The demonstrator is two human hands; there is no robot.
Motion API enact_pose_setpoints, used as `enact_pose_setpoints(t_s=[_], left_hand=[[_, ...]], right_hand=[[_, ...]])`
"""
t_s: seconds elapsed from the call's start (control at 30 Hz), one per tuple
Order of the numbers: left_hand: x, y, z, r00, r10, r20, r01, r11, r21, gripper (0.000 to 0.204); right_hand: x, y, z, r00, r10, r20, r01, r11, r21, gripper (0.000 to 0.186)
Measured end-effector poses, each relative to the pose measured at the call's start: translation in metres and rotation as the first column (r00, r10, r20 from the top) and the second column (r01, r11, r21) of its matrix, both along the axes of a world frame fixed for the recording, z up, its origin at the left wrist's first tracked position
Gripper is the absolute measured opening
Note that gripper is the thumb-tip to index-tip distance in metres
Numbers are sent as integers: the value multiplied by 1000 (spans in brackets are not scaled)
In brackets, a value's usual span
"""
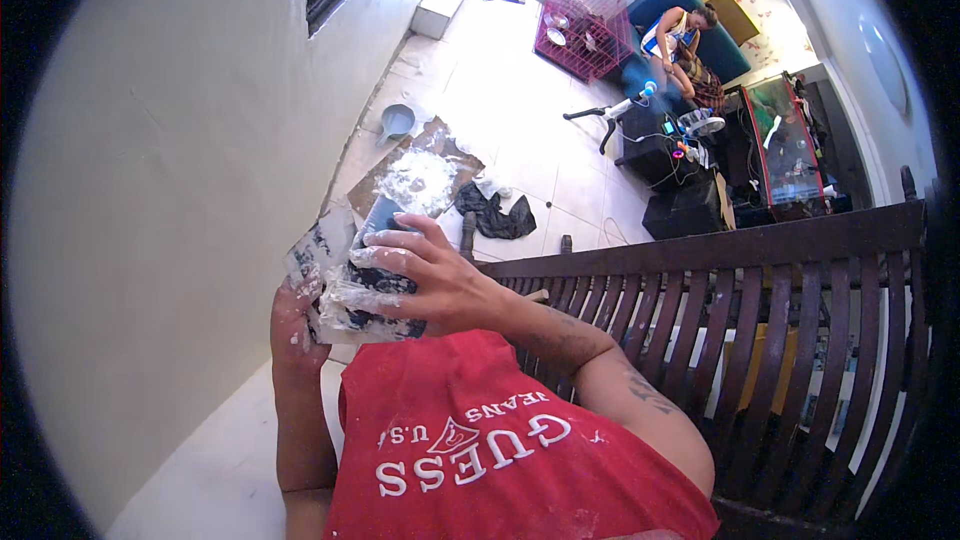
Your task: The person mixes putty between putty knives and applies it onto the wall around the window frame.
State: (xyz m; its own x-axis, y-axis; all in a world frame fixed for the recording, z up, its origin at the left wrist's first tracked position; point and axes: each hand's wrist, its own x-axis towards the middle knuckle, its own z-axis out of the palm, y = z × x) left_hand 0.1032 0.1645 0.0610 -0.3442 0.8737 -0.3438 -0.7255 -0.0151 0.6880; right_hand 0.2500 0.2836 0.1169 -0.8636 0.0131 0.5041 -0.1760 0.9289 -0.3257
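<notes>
Left hand (pixel 297 318) clutches a smeared pale plate (pixel 324 237); right hand (pixel 425 275), fingers spread, grips a smeared blue plate (pixel 379 214), thumb hidden. Both plates between 8 and 9 o'clock from view centre. From hands: white powder (pixel 415 182) on brown board (pixel 461 164), 1 o'clock; black bag (pixel 510 220), 2.

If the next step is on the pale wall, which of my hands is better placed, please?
Probably the left hand. It is nearer the pale wall and holds the smeared pale plate. The right hand is farther from the wall, spread over the blue flat tool.
</notes>
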Motion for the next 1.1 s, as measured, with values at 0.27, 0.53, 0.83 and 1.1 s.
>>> enact_pose_setpoints(t_s=[0.27,0.53,0.83,1.1], left_hand=[[0,1,-7,965,26,261,-45,997,66,29],[-4,0,-9,986,6,165,-22,995,95,30],[-9,-12,-26,498,77,-864,56,991,121,33],[-16,2,-28,991,43,-125,-28,993,117,31]], right_hand=[[-3,-4,-11,1000,-25,-7,25,1000,-2,29],[-5,-5,-10,999,-30,-22,30,1000,-10,26],[-11,-6,-25,999,-28,17,29,999,-35,34],[-21,-5,-25,989,-142,44,146,985,-96,44]])
